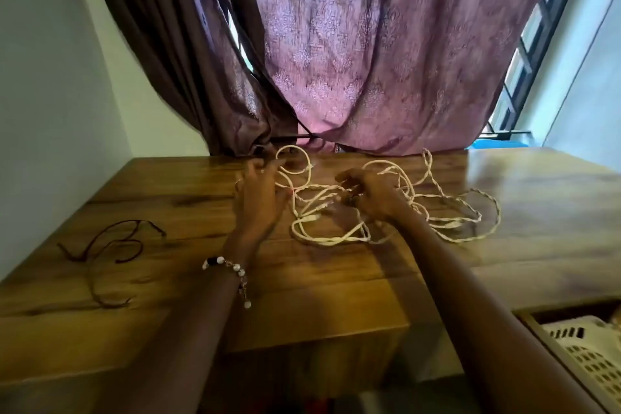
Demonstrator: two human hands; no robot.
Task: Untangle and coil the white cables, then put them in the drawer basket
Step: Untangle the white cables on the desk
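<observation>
White cables (396, 212) lie tangled on the far middle of the wooden table (168, 198), left hand (258, 198) pinching a loop, right hand (373, 195) gripping strands; no legible markings.

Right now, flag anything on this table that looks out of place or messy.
The white cables lie in one twisted tangle on the wooden table, with both hands in it. A dark cord sprawls loose at the left, apart from them. Nothing looks damaged or spilled.
</observation>
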